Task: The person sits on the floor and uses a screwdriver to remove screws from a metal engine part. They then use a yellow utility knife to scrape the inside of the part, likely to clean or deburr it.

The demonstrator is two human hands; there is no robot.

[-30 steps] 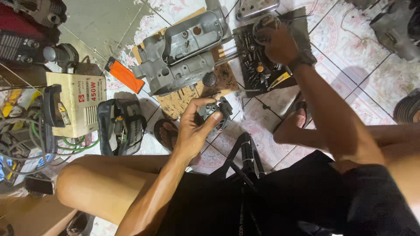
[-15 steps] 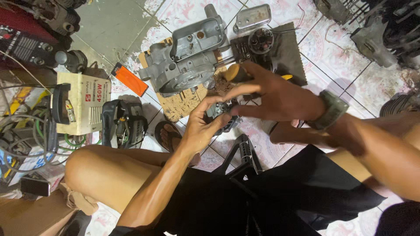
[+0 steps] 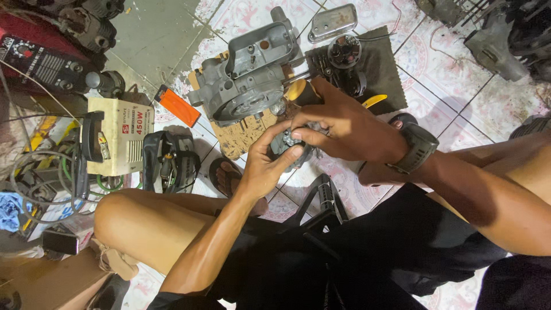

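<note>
Over the tiled floor (image 3: 447,97), between my knees, I hold a small grey metal part (image 3: 290,148). My left hand (image 3: 265,166) cups it from below, fingers clamped around its body; my right hand (image 3: 338,127) pinches its top with thumb and forefinger, a yellow-handled screwdriver (image 3: 301,92) tucked in the palm. It looks stiff, dense and oily, so best gripped by its flanks. The grey engine casing (image 3: 247,80) on its wooden board (image 3: 241,135) crowds in ahead; to my right the floor is more open.

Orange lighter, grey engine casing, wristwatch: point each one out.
orange lighter (image 3: 178,105), head view, middle of its flat side.
grey engine casing (image 3: 247,80), head view, centre of the metal body.
wristwatch (image 3: 418,148), head view, dark band on the right wrist.
</note>
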